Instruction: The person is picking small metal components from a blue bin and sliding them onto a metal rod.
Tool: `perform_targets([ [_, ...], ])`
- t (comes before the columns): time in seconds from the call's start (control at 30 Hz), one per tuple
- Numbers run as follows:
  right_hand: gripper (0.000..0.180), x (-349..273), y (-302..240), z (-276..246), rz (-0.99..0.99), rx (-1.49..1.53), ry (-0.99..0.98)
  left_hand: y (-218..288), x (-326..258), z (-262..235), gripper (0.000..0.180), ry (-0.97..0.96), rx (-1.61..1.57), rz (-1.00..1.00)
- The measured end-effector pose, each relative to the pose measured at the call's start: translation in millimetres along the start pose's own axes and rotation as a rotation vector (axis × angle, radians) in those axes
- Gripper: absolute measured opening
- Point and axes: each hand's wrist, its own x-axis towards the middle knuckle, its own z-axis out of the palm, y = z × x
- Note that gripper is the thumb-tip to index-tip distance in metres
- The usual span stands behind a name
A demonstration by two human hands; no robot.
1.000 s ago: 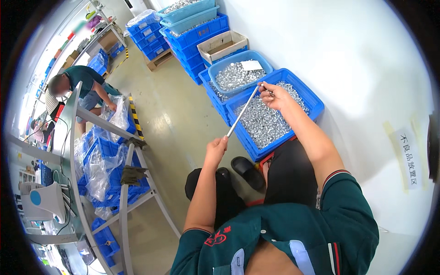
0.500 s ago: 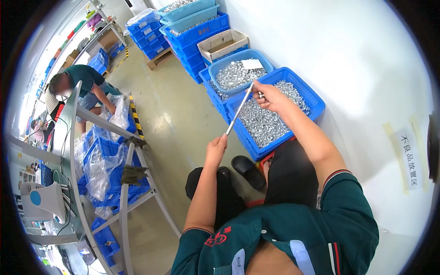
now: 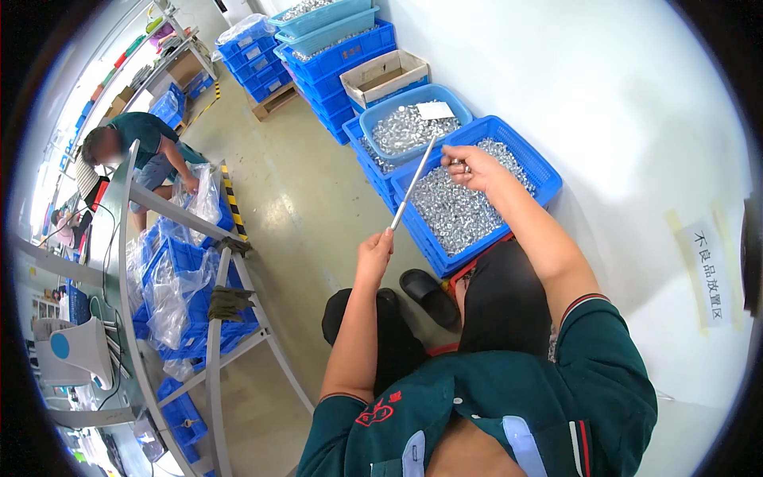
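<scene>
Steel rod (image 3: 412, 184), thin and bare along its visible length, is held at its lower end in the closed fingers of the left hand (image 3: 375, 248). Its upper tip lies just beside the right hand (image 3: 469, 163), whose fingers are pinched on small metal parts above the blue crate (image 3: 531, 159) of loose pieces; whether any is threaded on cannot be told.

Shiny metal rod (image 3: 413, 184) and glinting small metal parts (image 3: 453, 208) in a blue plastic crate (image 3: 540, 171)

Our left hand (image 3: 373, 253) grips a thin metal rod (image 3: 413, 184) — our right hand (image 3: 470, 165) hovers over the blue crate (image 3: 534, 163), upper centre.
</scene>
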Motion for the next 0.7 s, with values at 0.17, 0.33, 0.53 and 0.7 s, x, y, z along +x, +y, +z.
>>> perform_targets([
  [0.17,0.021,-7.0,-7.9,-6.3,-0.055,0.261,-0.081,-1.0,-2.2,-1.0,0.04,0.021,0.103,0.059],
  [0.33,0.026,-6.8,-6.5,-0.1,-0.048,0.373,-0.14,-4.1,-2.5,-1.5,0.041,-0.014,0.123,0.084],
  [0.53,0.018,-5.8,-7.0,3.2,0.01,0.335,-0.174,-5.5,-2.7,-1.7,0.04,-0.004,0.141,0.094],
  [0.7,0.019,-2.6,-10.1,4.4,-0.028,0.132,-0.05,-8.1,-2.7,-1.5,0.039,0.008,0.148,0.073],
])
